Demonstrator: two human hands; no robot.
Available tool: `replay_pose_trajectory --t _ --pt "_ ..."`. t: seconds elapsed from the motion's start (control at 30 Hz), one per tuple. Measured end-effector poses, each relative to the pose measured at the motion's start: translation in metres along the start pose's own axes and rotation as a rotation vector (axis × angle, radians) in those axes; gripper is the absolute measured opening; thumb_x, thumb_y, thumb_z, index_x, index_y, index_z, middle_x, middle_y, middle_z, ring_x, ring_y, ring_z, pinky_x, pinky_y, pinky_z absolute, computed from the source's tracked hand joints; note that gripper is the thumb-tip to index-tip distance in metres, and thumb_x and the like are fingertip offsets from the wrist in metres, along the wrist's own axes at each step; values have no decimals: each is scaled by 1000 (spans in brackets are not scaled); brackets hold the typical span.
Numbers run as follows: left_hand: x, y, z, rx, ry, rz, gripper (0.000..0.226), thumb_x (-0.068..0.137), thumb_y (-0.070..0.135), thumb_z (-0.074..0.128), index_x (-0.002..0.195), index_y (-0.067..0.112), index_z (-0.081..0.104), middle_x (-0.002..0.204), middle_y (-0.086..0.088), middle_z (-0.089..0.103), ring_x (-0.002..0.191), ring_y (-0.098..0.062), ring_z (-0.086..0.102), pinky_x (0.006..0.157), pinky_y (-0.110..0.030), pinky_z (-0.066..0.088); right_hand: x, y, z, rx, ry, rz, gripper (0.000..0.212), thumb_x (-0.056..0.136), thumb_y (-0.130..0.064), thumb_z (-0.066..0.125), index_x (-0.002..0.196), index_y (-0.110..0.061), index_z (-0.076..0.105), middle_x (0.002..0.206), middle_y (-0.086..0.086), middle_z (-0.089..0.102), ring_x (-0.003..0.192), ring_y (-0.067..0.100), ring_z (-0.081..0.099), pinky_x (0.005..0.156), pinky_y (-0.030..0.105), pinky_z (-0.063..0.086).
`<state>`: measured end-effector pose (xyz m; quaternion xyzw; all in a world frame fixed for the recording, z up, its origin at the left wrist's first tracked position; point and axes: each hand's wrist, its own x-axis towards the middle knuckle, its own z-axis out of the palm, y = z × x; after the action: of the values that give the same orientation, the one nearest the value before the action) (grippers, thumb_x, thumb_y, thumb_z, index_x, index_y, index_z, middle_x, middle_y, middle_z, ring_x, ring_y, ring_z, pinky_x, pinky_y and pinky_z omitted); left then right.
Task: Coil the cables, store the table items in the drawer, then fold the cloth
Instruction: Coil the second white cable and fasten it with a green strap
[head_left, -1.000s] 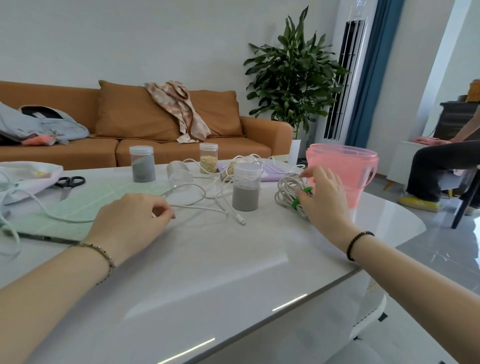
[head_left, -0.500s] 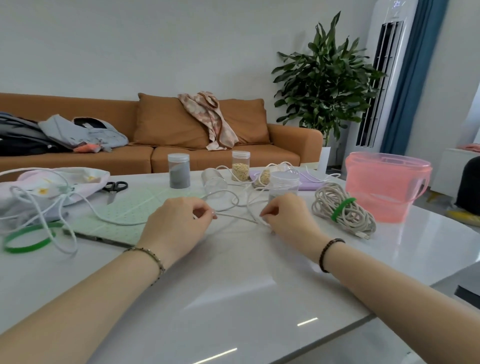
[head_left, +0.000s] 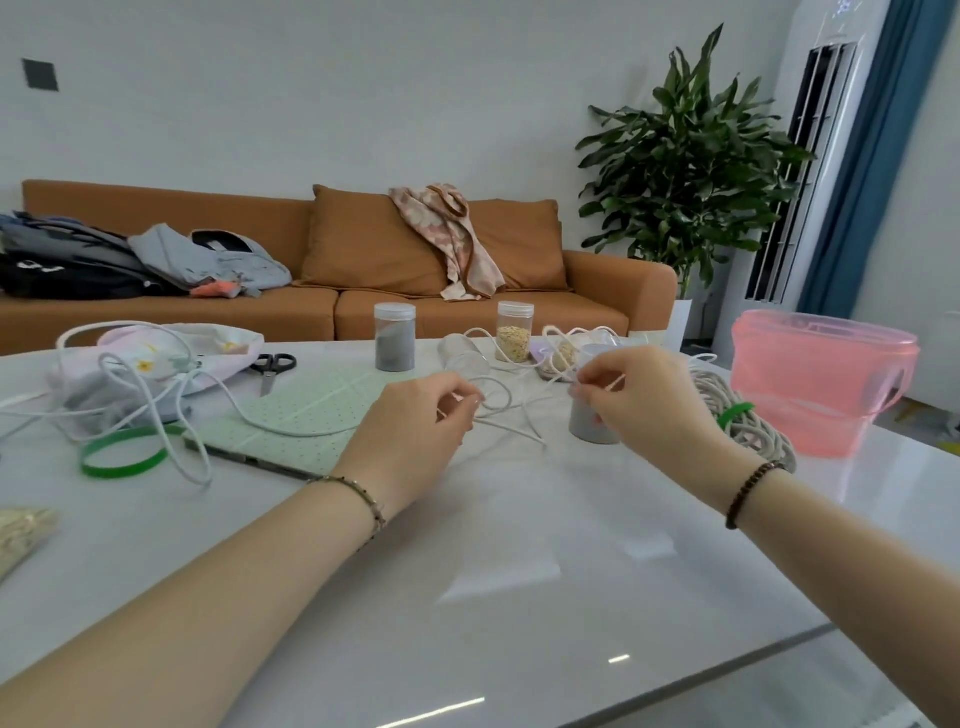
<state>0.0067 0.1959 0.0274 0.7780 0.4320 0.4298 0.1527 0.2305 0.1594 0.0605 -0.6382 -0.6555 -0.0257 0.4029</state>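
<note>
- Thin white cable (head_left: 509, 397): loose on the glossy white table (head_left: 519, 571). Its long run lies left to right, from raised loops at 9 o'clock, across the pale green dotted mat (head_left: 301, 415), to the hands at centre. A small loop sits between the hands, and one strand trails on the tabletop toward 4 o'clock from the left hand.
- Left hand (head_left: 415, 426): fingers curled, thumb and fingertips pinching the cable low over the table.
- Right hand (head_left: 644, 400): raised slightly, fingertips pinching a strand that slants up toward 1 o'clock.
- Coiled grey-white cable bundle (head_left: 753, 436): bound with a green tie (head_left: 735, 413). It lies flat at 3 o'clock, just beyond the right wrist.
- Pink translucent lidded bucket (head_left: 821, 384): upright at 2 o'clock, beside the bundle.
- Clear jar of grey powder (head_left: 592, 421): upright, partly hidden behind the right hand.
- Second grey-filled jar (head_left: 395, 338) and grain-filled jar (head_left: 514, 332): upright at 12 o'clock.
- Black-handled scissors (head_left: 272, 364): at 11 o'clock, blades pointing toward the viewer.
- Floral white cloth (head_left: 156, 358): bunched at 10 o'clock, under the cable loops.
- Green band ring (head_left: 124, 457): flat at 9 o'clock.
</note>
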Motion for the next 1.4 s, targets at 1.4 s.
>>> replay_pose_trajectory --t 1.4 --pt "2 -42 -116 -1197 333 -472 38 107 46 34 107 11 50 59 5 45 45 -6 29 42 -16 27 -4 -125 141 240 -35 -591 18 94 -37 67 87 -22 72 74 -13 60 71 7 53 67 30 42"
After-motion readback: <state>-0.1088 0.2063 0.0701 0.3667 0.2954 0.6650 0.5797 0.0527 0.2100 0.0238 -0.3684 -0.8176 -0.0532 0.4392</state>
